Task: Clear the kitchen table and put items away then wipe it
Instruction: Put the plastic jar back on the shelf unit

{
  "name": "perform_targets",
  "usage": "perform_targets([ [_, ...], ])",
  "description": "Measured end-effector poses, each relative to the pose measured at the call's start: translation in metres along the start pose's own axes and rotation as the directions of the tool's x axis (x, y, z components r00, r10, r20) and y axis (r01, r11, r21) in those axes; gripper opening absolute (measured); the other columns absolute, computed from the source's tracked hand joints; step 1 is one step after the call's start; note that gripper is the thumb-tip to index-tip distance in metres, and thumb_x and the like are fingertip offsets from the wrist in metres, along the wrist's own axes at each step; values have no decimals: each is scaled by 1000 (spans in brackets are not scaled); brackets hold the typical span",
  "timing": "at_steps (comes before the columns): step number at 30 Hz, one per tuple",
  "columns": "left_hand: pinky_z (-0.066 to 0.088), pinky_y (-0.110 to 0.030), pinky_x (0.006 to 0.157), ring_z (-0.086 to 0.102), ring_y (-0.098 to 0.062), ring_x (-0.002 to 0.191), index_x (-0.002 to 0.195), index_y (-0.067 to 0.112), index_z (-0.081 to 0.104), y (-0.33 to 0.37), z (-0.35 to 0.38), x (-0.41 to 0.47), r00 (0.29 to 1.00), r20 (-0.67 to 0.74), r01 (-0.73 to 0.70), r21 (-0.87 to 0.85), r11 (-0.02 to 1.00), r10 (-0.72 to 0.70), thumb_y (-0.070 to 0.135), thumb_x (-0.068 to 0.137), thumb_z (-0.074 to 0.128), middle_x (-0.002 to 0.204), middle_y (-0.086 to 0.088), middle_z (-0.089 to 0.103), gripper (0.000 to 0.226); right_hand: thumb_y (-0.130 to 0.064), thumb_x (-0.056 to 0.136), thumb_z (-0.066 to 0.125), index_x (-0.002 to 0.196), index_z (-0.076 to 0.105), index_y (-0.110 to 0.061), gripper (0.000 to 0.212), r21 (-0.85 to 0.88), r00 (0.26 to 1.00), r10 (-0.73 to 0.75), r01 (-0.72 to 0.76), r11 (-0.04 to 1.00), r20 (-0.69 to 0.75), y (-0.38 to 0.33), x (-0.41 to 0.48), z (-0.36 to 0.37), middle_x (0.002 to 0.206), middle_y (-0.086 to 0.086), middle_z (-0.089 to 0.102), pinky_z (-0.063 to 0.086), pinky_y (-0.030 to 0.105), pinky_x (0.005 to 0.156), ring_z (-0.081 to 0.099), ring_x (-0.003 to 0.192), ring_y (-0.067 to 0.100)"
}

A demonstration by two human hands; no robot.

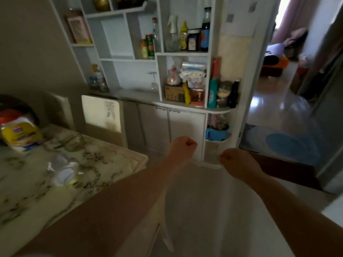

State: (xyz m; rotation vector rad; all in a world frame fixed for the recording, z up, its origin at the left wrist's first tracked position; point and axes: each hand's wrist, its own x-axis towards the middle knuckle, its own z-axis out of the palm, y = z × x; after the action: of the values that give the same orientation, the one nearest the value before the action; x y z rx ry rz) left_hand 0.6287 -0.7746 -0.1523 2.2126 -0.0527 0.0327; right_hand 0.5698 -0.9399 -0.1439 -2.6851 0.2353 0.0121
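Note:
The kitchen table (115, 160) with a floral cloth fills the lower left. On it stand a white jar with a red lid and yellow label (17, 131), a glass jar (73, 141) and a clear jug or cup (65, 172), all blurred. Both my arms reach forward past the table's right edge, over the floor. My left hand (182, 146) is curled into a fist and holds nothing. My right hand (234, 160) is also curled into a fist, empty, a little lower and to the right.
A white shelf unit (185, 53) holds bottles, jars and packets, with cupboard doors (172, 127) below. A chair back (104, 114) stands at the table's far end. An open doorway (278, 101) at right leads to another room, with a blue mat (289, 147) on the floor.

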Motion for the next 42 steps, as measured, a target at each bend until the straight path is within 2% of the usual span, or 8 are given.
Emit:
perform_targets([
  [3, 44, -24, 65, 62, -16, 75, 84, 16, 72, 3, 10, 49, 993, -87, 83, -18, 996, -85, 21, 84, 61, 78, -1, 69, 12, -29, 95, 47, 91, 70, -15, 28, 2, 992, -119, 119, 993, 30, 4, 71, -8, 88, 5, 66, 45, 29, 69, 57, 77, 19],
  [6, 47, -25, 68, 63, -16, 79, 86, 17, 74, 12, 18, 90, 963, -174, 200, -60, 978, -208, 20, 85, 64, 83, -4, 72, 11, -33, 95, 47, 96, 70, -17, 27, 27, 973, -205, 203, 979, 110, 11, 141, -14, 98, 4, 69, 49, 32, 78, 64, 89, 22],
  [16, 52, -27, 72, 64, -19, 84, 98, 17, 73, -32, -1, 170, 797, -387, 466, -92, 880, -462, 20, 88, 64, 92, -3, 69, 14, -31, 93, 48, 91, 69, -16, 26, 97, 793, -529, 526, 845, 303, -37, 297, 18, 89, 6, 67, 53, 36, 78, 63, 87, 23],
  [20, 48, -24, 67, 58, -13, 78, 98, 18, 70, -64, -22, 210, 727, -457, 511, -139, 848, -513, 22, 89, 62, 86, 1, 63, 13, -30, 92, 52, 67, 55, -25, 26, 124, 691, -634, 636, 761, 347, -86, 345, 37, 63, -9, 52, 46, 29, 69, 57, 72, 16],
  [27, 56, -28, 76, 64, -16, 87, 96, 20, 70, -123, -81, 302, 631, -543, 525, -227, 820, -554, 21, 87, 64, 89, 1, 67, 11, -30, 91, 55, 91, 70, -21, 18, 133, 592, -706, 722, 679, 389, -200, 430, 75, 93, -1, 70, 49, 29, 78, 65, 90, 19],
  [34, 43, -13, 58, 58, -5, 79, 105, 21, 68, -167, -154, 363, 483, -630, 558, -313, 769, -608, 22, 91, 61, 94, 5, 66, 16, -31, 91, 56, 78, 67, -26, 18, 226, 496, -774, 764, 604, 392, -314, 494, 116, 76, -14, 63, 49, 26, 73, 63, 79, 9],
  [39, 57, -29, 77, 62, -11, 85, 97, 24, 69, -202, -209, 375, 336, -672, 574, -410, 709, -661, 17, 88, 61, 92, 5, 66, 14, -36, 94, 52, 83, 68, -19, 26, 285, 331, -838, 832, 476, 433, -395, 515, 152, 83, -6, 69, 51, 30, 70, 63, 77, 12],
  [42, 49, -19, 60, 58, -5, 76, 99, 23, 68, -225, -240, 380, 221, -724, 605, -424, 674, -654, 17, 91, 59, 89, 5, 65, 13, -34, 96, 50, 88, 67, -24, 22, 356, 189, -859, 852, 384, 476, -442, 522, 176, 88, -7, 69, 52, 29, 69, 63, 79, 10],
])
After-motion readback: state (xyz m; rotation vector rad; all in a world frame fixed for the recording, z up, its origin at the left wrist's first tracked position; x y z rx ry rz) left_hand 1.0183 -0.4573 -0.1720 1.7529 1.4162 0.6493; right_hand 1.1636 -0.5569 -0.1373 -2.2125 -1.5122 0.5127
